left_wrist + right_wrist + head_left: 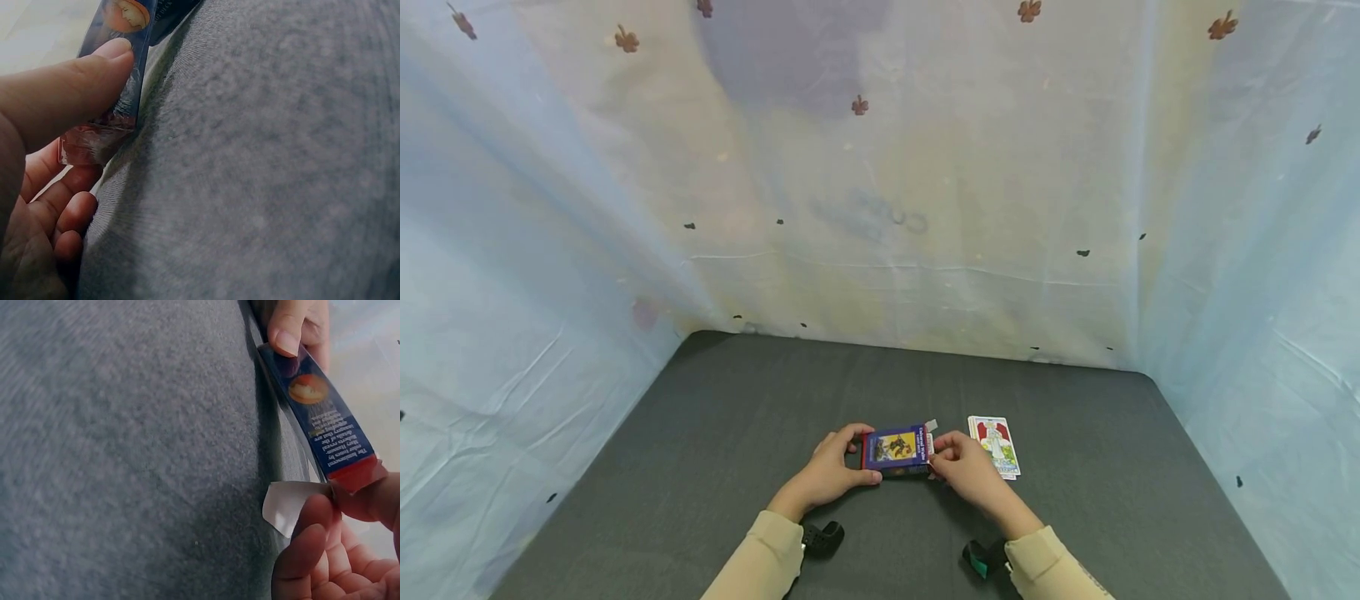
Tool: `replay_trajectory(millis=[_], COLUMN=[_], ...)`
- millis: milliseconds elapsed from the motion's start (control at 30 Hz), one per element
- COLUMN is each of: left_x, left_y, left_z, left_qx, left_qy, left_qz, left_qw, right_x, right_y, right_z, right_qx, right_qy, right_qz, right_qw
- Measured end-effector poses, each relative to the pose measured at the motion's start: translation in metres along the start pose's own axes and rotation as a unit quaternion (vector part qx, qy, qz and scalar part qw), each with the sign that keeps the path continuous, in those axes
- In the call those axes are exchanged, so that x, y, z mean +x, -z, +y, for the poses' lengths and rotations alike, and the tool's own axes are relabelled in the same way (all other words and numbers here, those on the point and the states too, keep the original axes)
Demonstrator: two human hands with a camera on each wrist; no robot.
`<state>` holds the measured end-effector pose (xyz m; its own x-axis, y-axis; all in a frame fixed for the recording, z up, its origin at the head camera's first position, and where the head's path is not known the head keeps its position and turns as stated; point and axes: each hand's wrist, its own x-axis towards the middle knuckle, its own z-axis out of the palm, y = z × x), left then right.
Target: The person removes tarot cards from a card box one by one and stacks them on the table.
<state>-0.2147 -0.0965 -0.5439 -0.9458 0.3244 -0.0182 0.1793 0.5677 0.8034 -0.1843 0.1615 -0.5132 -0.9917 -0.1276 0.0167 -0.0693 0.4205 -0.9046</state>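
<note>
A dark blue tarot card box [895, 448] with a yellow picture on its front is held just at the table, between both hands. My left hand [831, 462] grips its left end, thumb on the near side and fingers around the far side. At the right end, thumb and index finger of my right hand [966, 467] pinch the box's opened edge. A white end flap [290, 503] sticks out there. The left wrist view shows the left thumb [106, 72] pressing the narrow side of the box. Whether cards are inside is hidden.
A small stack of tarot cards [995, 443], a picture card on top, lies just right of my right hand. The dark grey table [700, 517] has a pale patterned sheet [925, 183] hanging behind it and along both sides.
</note>
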Motion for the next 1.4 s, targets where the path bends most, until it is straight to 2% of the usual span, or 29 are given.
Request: replay_trajectory(millis=[200, 367, 533, 700, 1000, 1167, 1400], left_x=[0.000, 0.000, 0.000, 0.000, 0.000, 0.000, 0.002], left_y=[-0.001, -0.002, -0.003, -0.005, -0.006, -0.006, -0.007], left_z=[0.001, 0.002, 0.001, 0.000, 0.001, 0.001, -0.001], left_qx=[0.005, 0.005, 0.011, 0.021, 0.029, 0.029, 0.030], left_qy=[-0.003, -0.003, -0.003, -0.010, -0.009, -0.013, -0.015], left_qz=[0.000, 0.002, 0.009, 0.017, 0.026, 0.028, 0.026], left_qw=[1.0000, 1.0000, 0.9999, 0.9996, 0.9992, 0.9991, 0.9991], right_x=[0.000, -0.001, -0.002, -0.004, -0.006, -0.004, -0.003], right_y=[0.004, 0.008, 0.012, 0.014, 0.020, 0.024, 0.027], right_z=[0.002, 0.003, 0.005, 0.005, 0.009, 0.014, 0.015], right_qx=[-0.001, 0.003, 0.024, 0.055, 0.086, 0.115, 0.114], right_qy=[-0.015, -0.042, -0.057, -0.066, -0.068, -0.049, -0.056], right_qz=[0.005, 0.033, 0.061, 0.070, 0.084, 0.092, 0.088], right_qw=[0.9999, 0.9986, 0.9962, 0.9938, 0.9905, 0.9880, 0.9880])
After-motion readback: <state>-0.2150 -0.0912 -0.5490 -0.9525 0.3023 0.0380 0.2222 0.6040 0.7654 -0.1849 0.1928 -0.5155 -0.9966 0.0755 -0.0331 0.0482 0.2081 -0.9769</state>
